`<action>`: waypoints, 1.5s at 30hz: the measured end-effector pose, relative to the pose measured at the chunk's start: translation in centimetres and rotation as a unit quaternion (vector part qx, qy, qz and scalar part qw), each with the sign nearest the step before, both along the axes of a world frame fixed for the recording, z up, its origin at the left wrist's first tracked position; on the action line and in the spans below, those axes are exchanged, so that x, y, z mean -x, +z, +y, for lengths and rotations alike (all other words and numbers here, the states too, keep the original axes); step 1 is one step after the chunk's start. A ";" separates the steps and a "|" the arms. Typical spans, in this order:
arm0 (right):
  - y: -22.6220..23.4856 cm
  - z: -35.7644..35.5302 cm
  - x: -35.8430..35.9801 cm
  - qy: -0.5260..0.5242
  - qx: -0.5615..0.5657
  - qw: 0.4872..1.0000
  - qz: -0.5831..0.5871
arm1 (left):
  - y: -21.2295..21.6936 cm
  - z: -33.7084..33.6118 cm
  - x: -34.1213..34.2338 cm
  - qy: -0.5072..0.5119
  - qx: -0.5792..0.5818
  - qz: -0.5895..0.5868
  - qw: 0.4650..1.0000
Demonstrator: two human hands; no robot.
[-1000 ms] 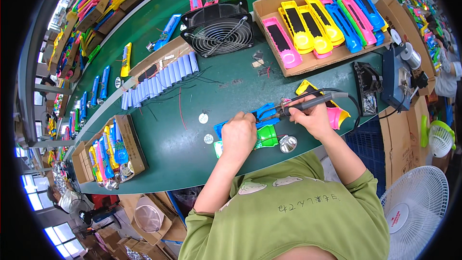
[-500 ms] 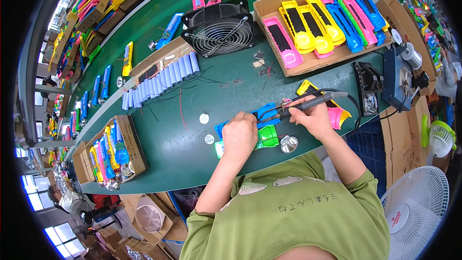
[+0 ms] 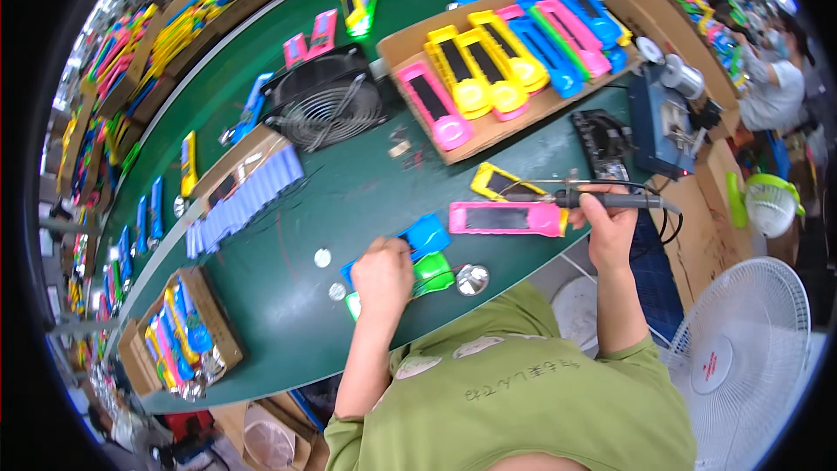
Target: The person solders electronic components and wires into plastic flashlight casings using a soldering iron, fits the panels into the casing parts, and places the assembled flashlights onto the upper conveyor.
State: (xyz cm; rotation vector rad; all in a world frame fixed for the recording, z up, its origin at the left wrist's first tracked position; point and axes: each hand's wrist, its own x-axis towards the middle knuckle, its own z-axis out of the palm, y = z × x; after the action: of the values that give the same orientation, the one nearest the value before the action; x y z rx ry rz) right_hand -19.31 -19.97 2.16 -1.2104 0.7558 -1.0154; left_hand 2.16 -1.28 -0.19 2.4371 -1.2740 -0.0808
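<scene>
My right hand (image 3: 608, 220) grips a soldering iron (image 3: 641, 201), its tip pointing left above a pink casing with a dark panel (image 3: 506, 219) and a yellow casing (image 3: 490, 181). The curled fingers of my left hand (image 3: 384, 276) press down on a blue plastic casing (image 3: 426, 237), and what lies beneath them is hidden. Against the blue casing lies a green casing (image 3: 433, 274) with thin wires. A shiny round reflector (image 3: 472, 279) sits just right of the green casing. Two small white discs (image 3: 323, 257) lie left of my hand.
A black fan (image 3: 327, 105) stands beyond a row of lilac cylindrical cells (image 3: 244, 201). A cardboard tray (image 3: 462, 150) holds several coloured casings. At right are a blue soldering unit (image 3: 656, 126) and solder spool (image 3: 683, 78). Another box (image 3: 228, 331) of casings sits left; a white fan (image 3: 741, 349) stands right.
My right hand has drawn the soldering iron away rightward from the blue casing. My left hand stays on that casing. The whole view has shifted, and the pink casing now shows more fully.
</scene>
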 end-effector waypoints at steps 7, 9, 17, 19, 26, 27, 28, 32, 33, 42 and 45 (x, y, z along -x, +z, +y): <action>-3.9 -2.2 9.0 -0.301 0.006 0.934 -0.194 | 0.0 -0.1 -0.1 0.003 0.002 0.012 1.000; -7.0 -2.2 10.8 -0.326 -0.049 0.922 -0.202 | 0.1 -0.1 0.0 0.007 -0.009 0.012 1.000; -5.8 -1.7 8.6 -0.248 0.026 0.952 -0.179 | -0.2 -0.5 0.0 0.015 0.006 0.015 1.000; -3.1 -0.7 5.9 -0.175 0.089 0.970 -0.143 | -0.3 -0.4 0.0 0.019 -0.007 0.016 1.000; -2.4 4.9 -4.1 0.158 0.247 0.944 0.150 | 0.0 -0.2 0.0 0.023 -0.019 0.015 0.999; -3.5 5.4 -5.3 0.197 0.229 0.950 0.081 | 0.0 -0.2 0.0 0.006 -0.021 0.010 1.000; -3.5 5.4 -6.0 0.214 0.317 0.913 0.144 | 0.1 -0.3 0.0 0.005 -0.021 0.010 1.000; -3.2 5.3 -8.4 0.278 0.425 0.846 0.160 | 0.3 -0.1 0.1 0.004 -0.021 0.019 1.000; -3.5 5.3 -8.6 0.279 0.425 0.846 0.159 | 0.3 -0.1 0.1 0.002 -0.021 0.026 0.999; -4.2 5.2 -8.6 0.293 0.409 0.848 0.166 | -0.1 -0.5 0.4 0.001 -0.056 0.004 0.998; -4.1 5.2 -8.6 0.296 0.406 0.847 0.173 | -0.2 -0.6 0.5 0.006 -0.069 -0.013 0.998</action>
State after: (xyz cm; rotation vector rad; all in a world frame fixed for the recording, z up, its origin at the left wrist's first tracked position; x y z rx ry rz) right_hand -10.69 -14.75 -1.95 -2.2372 0.1343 -0.5818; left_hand 1.62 -1.86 -0.35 2.5707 -1.3039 -0.1375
